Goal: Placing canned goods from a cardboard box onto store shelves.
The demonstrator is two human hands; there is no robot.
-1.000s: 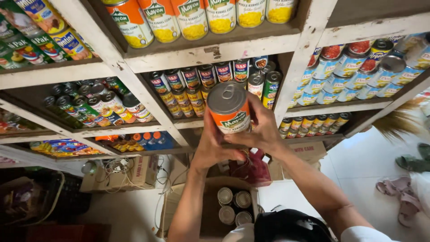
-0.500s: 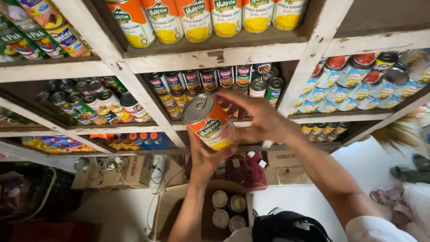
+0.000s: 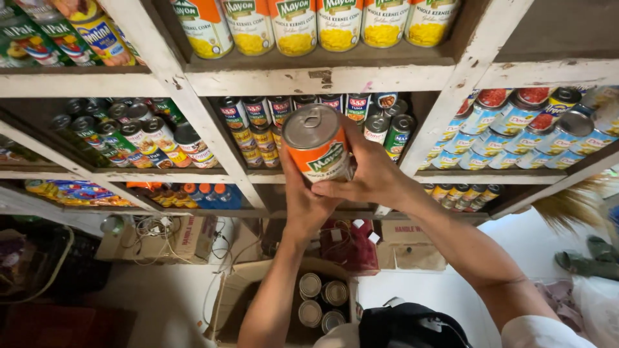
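Head view: both hands point(image 3: 335, 190) clasp corn can point(image 3: 317, 149); label partly hidden.

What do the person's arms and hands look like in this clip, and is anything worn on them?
Both forearms are bare. The left hand and right hand wear no gloves, and no rings, watch or bracelets show. A white sleeve covers the right upper arm at the frame's bottom edge; the left arm shows no sleeve in view.

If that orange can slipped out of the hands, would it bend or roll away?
The orange can looks like stiff metal, so it probably wouldn't bend. Its round sides mean it would likely roll. Both hands, left hand and right hand, grip it, perhaps because it's heavy.
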